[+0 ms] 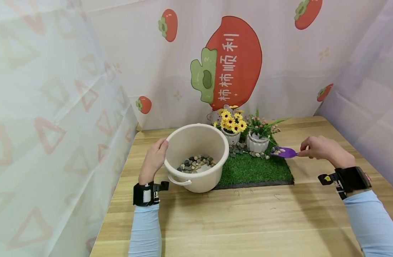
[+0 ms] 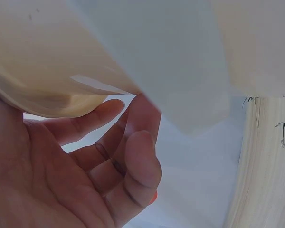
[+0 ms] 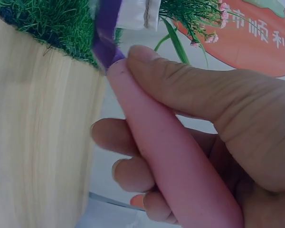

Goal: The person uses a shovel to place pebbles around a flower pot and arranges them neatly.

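My left hand [image 1: 154, 159] holds the rim of a cream plastic bucket [image 1: 207, 181] at its left side. The bucket leans so that its opening faces me, and pebbles [image 1: 196, 164] lie on its bottom. In the left wrist view, the fingers [image 2: 142, 161] curl beside the bucket wall. My right hand [image 1: 323, 149] grips a small trowel by its pink handle [image 3: 166, 147]. A few pebbles rest on the trowel's purple blade [image 1: 288, 153], which is over the right edge of the artificial turf [image 1: 254, 173], beside more stones.
On the turf's back part stand a white pot [image 1: 231, 137] with yellow flowers and another white pot [image 1: 257, 144] with small pink flowers. Loose stones [image 1: 238, 148] lie around them. The wooden table [image 1: 247, 221] extends in front; printed cloth [image 1: 157, 78] hangs behind and at the sides.
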`<move>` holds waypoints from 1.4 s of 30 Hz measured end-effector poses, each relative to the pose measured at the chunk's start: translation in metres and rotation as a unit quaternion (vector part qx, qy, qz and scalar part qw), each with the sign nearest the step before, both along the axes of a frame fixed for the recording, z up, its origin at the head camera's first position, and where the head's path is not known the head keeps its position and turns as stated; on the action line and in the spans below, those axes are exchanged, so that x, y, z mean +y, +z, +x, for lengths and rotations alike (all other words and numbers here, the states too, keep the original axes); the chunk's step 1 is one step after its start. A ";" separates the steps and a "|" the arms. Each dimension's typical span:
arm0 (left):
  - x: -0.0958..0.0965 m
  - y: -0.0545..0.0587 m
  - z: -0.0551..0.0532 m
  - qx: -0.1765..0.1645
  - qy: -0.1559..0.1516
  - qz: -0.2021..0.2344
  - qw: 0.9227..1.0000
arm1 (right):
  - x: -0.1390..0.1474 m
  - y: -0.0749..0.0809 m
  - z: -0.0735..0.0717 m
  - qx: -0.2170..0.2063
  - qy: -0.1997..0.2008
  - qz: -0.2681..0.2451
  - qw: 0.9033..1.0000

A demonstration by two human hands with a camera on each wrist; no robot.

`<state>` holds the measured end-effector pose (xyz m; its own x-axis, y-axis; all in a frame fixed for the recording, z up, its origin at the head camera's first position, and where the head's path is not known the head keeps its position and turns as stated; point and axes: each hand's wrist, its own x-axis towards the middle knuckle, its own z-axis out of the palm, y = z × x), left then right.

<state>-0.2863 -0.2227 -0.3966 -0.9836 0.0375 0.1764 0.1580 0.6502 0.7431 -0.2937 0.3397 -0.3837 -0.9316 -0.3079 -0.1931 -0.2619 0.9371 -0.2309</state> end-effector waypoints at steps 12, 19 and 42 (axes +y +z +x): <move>0.002 0.001 -0.001 -0.004 -0.001 -0.010 1.000 | 0.002 0.001 -0.004 -0.020 -0.010 0.019 1.000; 0.002 0.003 0.000 -0.003 0.000 -0.009 1.000 | -0.001 0.006 -0.003 -0.019 -0.016 0.029 0.999; 0.000 0.003 0.001 -0.014 0.005 -0.008 1.000 | -0.023 0.038 -0.006 -0.003 -0.021 0.045 0.999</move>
